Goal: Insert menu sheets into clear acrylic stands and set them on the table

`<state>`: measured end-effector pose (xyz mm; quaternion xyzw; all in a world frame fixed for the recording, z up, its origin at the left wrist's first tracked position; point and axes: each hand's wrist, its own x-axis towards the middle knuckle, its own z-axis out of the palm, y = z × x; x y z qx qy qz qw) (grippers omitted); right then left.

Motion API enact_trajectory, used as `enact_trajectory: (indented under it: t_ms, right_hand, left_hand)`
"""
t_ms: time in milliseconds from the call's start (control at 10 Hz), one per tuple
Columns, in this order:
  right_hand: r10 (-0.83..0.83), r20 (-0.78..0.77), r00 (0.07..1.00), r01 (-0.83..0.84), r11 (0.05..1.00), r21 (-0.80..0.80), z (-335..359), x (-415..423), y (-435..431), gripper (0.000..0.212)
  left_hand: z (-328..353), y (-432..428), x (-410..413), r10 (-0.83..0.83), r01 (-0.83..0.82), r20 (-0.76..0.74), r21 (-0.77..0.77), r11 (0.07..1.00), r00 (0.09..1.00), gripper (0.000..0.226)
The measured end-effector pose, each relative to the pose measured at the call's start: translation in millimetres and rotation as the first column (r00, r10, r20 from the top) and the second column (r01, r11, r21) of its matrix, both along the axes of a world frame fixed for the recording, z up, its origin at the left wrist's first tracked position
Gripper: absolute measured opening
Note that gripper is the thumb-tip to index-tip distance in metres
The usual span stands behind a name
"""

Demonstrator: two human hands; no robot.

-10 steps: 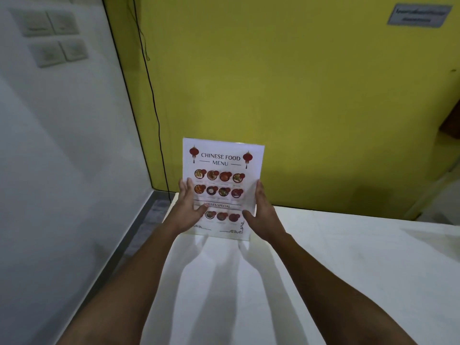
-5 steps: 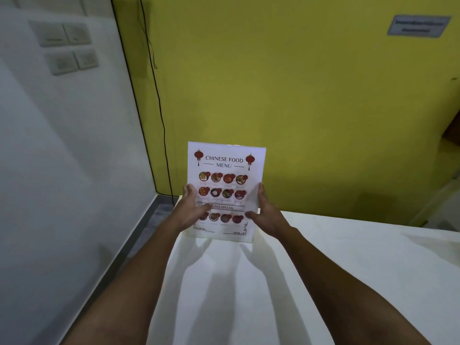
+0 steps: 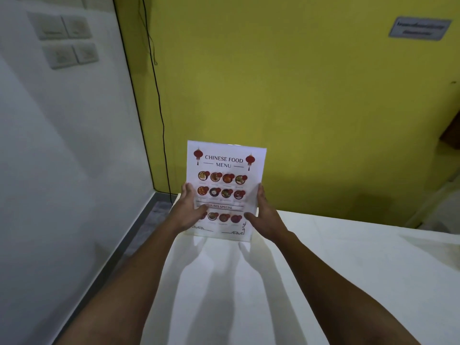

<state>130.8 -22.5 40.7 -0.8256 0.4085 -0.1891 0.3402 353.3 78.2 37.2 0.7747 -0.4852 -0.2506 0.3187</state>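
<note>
A white menu sheet headed "Chinese Food Menu" sits inside a clear acrylic stand that is upright at the far left corner of the white table. Its bottom edge is at the table surface. My left hand grips the stand's left edge, thumb across the front over the lower pictures. On the right edge is my right hand, fingers behind and thumb in front. The stand's base is hidden by my hands.
A yellow wall rises right behind the table with a small grey sign. A black cable runs down the corner. The white wall on the left carries switch plates. Floor shows left of the table.
The stand with the menu has shifted slightly toward the far corner and stands a little straighter. Both hands keep their hold on its sides.
</note>
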Motion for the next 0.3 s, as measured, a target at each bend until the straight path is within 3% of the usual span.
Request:
enact_trajectory:
  t_ms: [200,300]
  right_hand:
    - [0.017,-0.038,0.999,-0.018,0.999,-0.033,0,-12,0,0.087]
    - [0.006,-0.075,0.997,-0.008,1.000,-0.029,2,-24,1,0.085]
  left_hand:
    - [3,-6,-19,0.075,-0.082,0.124,0.050,0.995,0.989,0.082]
    - [6,-6,-28,0.099,-0.101,0.110,0.012,0.995,0.989,0.080]
